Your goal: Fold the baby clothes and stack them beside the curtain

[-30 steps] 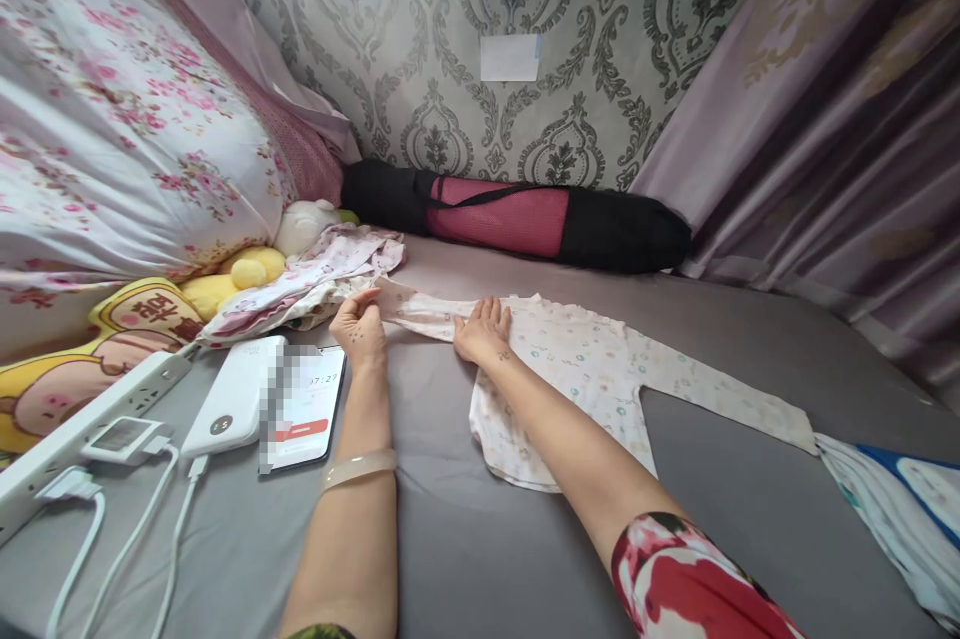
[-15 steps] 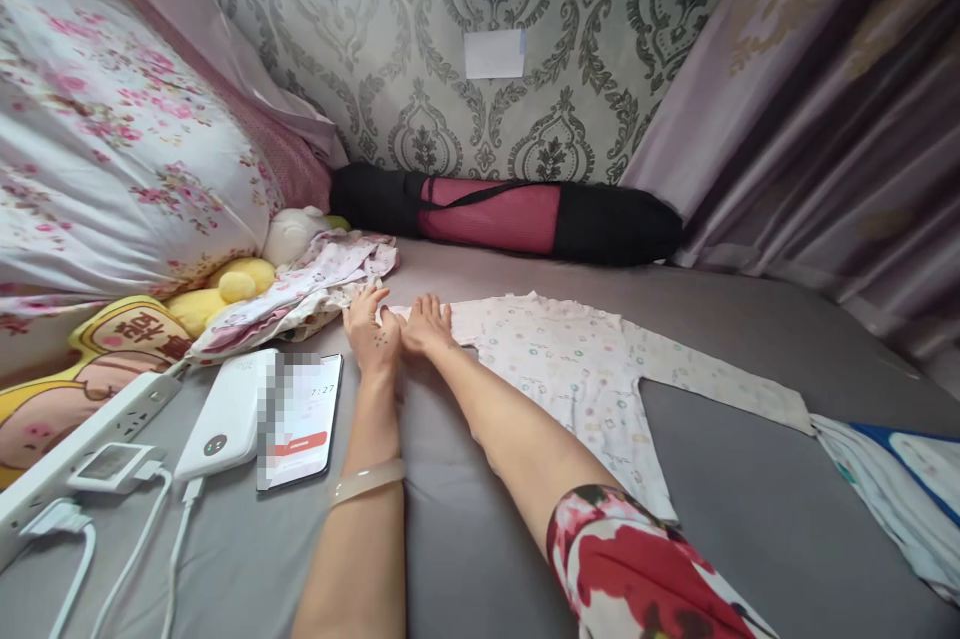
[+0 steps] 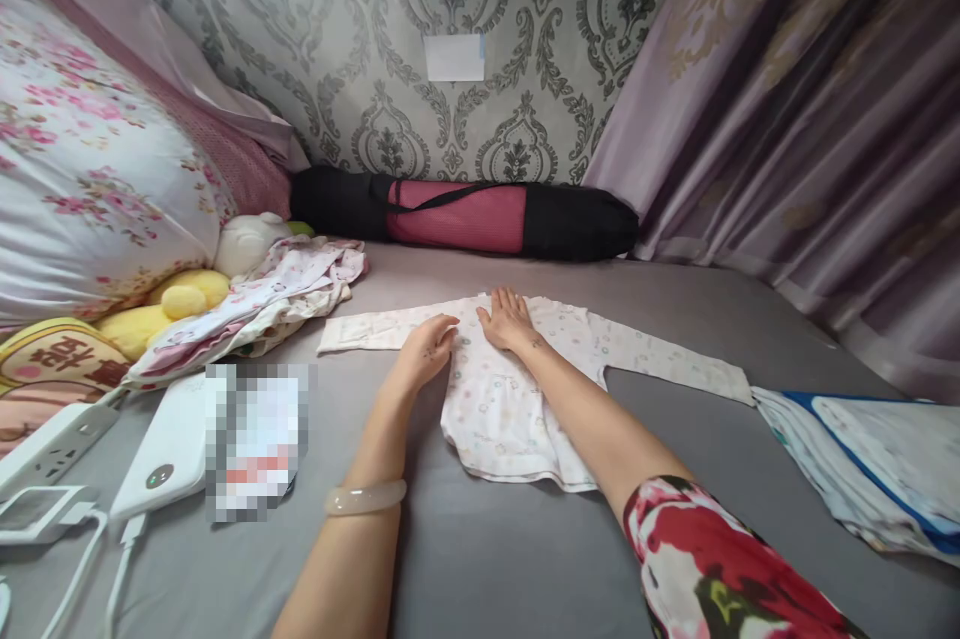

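Observation:
A small white long-sleeved shirt (image 3: 501, 419) with a faint coloured print lies spread on the grey bedsheet, both sleeves stretched out sideways. My right hand (image 3: 508, 321) rests flat on its upper chest, just below the collar, fingers spread. At the shirt's left side, where sleeve meets body, is my left hand (image 3: 429, 351). Its fingers are loosely bent towards the cloth and grip nothing that I can see. A pale bangle (image 3: 365, 497) circles my left wrist. Part of the shirt's right side is hidden under my right forearm.
Folded clothes (image 3: 862, 469) lie at the right, touching the sleeve's end. On the left are a clothes pile (image 3: 277, 289), plush toys (image 3: 184, 301), a power bank (image 3: 169, 454), a blurred phone (image 3: 259, 449) and a power strip (image 3: 64, 444). A black-and-pink bag (image 3: 457, 216) lies along the wall.
Both hands have moved right from the left sleeve's end to the shirt's body. The left sleeve now shows fully spread. My view has turned slightly right.

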A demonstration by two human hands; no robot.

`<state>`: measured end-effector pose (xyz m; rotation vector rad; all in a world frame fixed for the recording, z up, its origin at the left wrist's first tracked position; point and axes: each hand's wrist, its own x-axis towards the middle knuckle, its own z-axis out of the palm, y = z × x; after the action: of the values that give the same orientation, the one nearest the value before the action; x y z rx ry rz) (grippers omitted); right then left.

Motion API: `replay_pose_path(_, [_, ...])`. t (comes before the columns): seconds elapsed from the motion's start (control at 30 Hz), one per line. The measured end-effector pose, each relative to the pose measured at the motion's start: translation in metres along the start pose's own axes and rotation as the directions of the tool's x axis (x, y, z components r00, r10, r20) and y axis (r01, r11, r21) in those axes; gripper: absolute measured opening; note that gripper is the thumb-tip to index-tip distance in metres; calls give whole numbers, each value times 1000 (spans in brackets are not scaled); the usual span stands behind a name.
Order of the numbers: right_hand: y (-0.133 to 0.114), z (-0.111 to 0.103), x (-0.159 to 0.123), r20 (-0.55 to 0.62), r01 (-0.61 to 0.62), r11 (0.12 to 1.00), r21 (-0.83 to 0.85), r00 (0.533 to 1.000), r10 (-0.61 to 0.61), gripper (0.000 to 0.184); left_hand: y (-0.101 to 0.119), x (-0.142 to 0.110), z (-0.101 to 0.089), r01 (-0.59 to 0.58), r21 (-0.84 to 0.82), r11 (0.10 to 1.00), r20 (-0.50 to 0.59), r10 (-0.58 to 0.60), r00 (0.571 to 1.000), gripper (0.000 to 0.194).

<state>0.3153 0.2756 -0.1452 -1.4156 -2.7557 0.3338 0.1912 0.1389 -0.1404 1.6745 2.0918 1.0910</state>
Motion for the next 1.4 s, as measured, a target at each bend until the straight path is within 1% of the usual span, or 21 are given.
replay_pose_path(0.1, [6, 8, 7, -22, 12, 1000, 16, 1000, -11, 72, 0, -2, 6, -74, 13, 997, 82, 72, 994, 31])
replay_pose_path(0.2, [6, 10, 8, -46, 27, 998, 54, 999, -24, 72, -2, -4, 8, -111, 42, 993, 110, 105, 988, 30])
replay_pose_path(0.33, [13, -3, 5, 13, 57, 986, 158, 998, -60, 70, -2, -4, 10, -164, 63, 984, 117, 156, 981, 30])
replay_pose_path(0.43, [31, -15, -7, 3, 93, 969, 228, 995, -96, 70, 1, -4, 13, -206, 54, 977, 114, 199, 973, 31])
replay_pose_path(0.5, [49, -20, -19, -32, 99, 976, 194, 995, -95, 70, 2, -3, 15, -233, 60, 971, 109, 226, 968, 32])
replay_pose_path(0.57, [68, -22, -31, -48, 82, 989, 121, 996, -77, 70, 1, -3, 18, -248, 84, 965, 109, 239, 965, 32])
replay_pose_path(0.67, [92, -17, -43, -54, 25, 999, 29, 998, -23, 69, -3, -5, 24, -227, 134, 965, 119, 212, 970, 30])
replay_pose_path(0.8, [108, -5, -43, -90, 1, 1000, -6, 996, -2, 66, -8, -7, 29, -168, 175, 970, 108, 151, 983, 31])
replay_pose_path(0.87, [110, -3, -41, -125, 39, 998, 44, 992, -34, 64, -7, -8, 29, -174, 158, 972, 107, 158, 982, 32])
replay_pose_path(0.93, [112, -6, -42, -159, 84, 982, 171, 986, -57, 60, -5, -8, 26, -189, 119, 975, 78, 181, 980, 32])
replay_pose_path(0.97, [114, -9, -45, -187, 94, 962, 257, 981, -46, 58, -3, -8, 25, -193, 100, 976, 41, 190, 981, 31])
replay_pose_path(1.03, [119, -17, -57, -270, 80, 906, 416, 962, 39, 53, 0, -8, 22, -187, 84, 979, -73, 193, 978, 29])
replay_pose_path(1.1, [125, -25, -79, -350, 34, 866, 499, 922, 166, 46, 1, -9, 19, -147, 115, 983, -201, 168, 965, 25])
replay_pose_path(1.13, [128, -28, -93, -368, -1, 864, 503, 904, 216, 41, 1, -9, 18, -105, 141, 984, -258, 139, 956, 24])
replay_pose_path(1.17, [132, -31, -108, -368, -48, 871, 488, 894, 255, 37, 1, -10, 16, -48, 168, 985, -305, 98, 947, 23])
replay_pose_path(1.2, [136, -34, -124, -343, -107, 884, 455, 895, 285, 33, 2, -11, 14, 21, 192, 981, -340, 47, 939, 24])
replay_pose_path(1.23, [139, -36, -141, -298, -164, 899, 406, 906, 300, 31, 2, -12, 12, 92, 212, 973, -357, -10, 934, 25])
replay_pose_path(1.27, [141, -37, -157, -242, -211, 912, 352, 921, 307, 32, 3, -14, 9, 157, 227, 961, -357, -68, 932, 28])
replay_pose_path(1.3, [142, -38, -172, -171, -241, 924, 296, 939, 300, 35, 5, -16, 5, 212, 241, 947, -333, -124, 935, 32])
replay_pose_path(1.37, [140, -39, -198, -48, -273, 940, 203, 956, 288, 38, 10, -24, -2, 296, 259, 919, -228, -240, 944, 40])
replay_pose_path(1.4, [137, -40, -208, -14, -278, 945, 172, 958, 285, 38, 13, -29, -6, 328, 263, 907, -165, -292, 942, 44])
